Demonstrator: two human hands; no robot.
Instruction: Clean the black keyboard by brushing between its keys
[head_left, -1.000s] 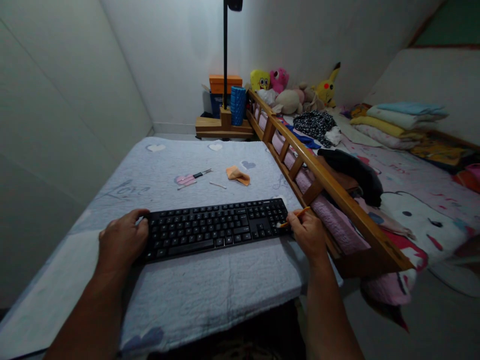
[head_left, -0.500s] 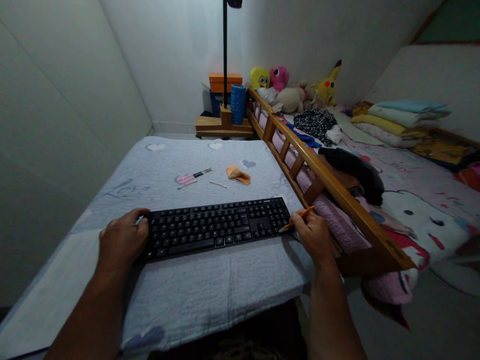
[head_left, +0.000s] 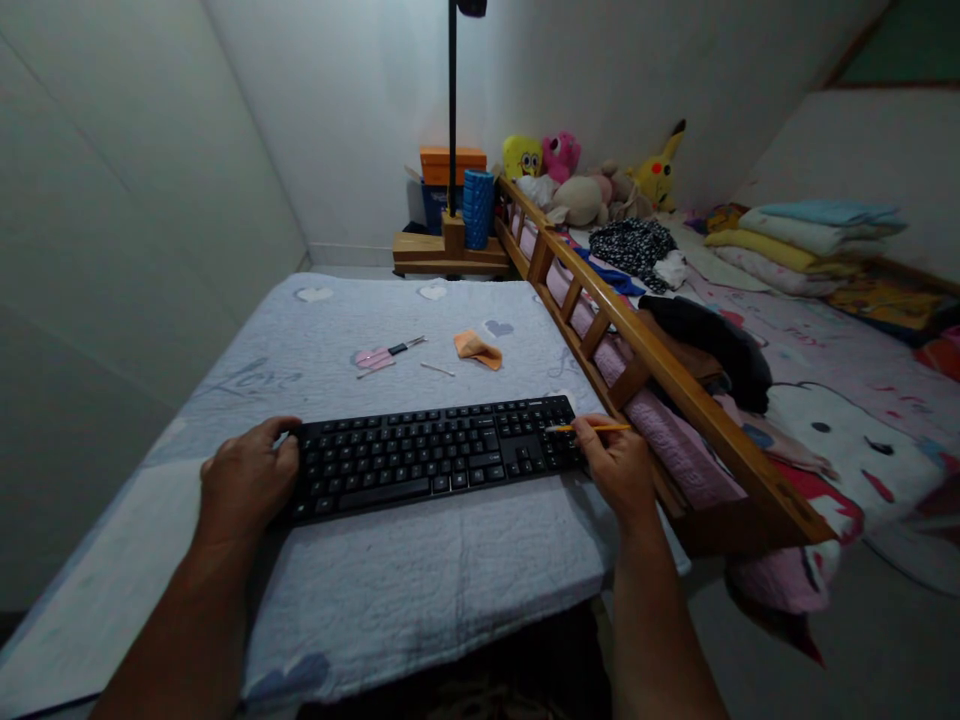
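Observation:
A black keyboard (head_left: 435, 455) lies slightly tilted across the pale blue quilted cloth (head_left: 450, 560). My left hand (head_left: 251, 475) grips its left end, thumb and fingers around the edge. In my right hand (head_left: 615, 462) is a thin orange brush (head_left: 601, 428), pinched between thumb and fingers, its tip over the number keys at the right end. Behind the keyboard lie an orange cloth (head_left: 478, 350), a cotton swab (head_left: 437, 369), another swab (head_left: 376, 370) and tweezers (head_left: 407, 346) beside a pinkish patch.
A wooden bed rail (head_left: 645, 350) runs along the right side, close to my right hand. Beyond it is a bed with clothes, folded bedding (head_left: 810, 235) and plush toys. A black pole (head_left: 452, 110) on a wooden base stands behind the table.
The brush in my right hand has swung nearly level, and its tip has moved up and left over the number keys. My left hand stays on the keyboard.

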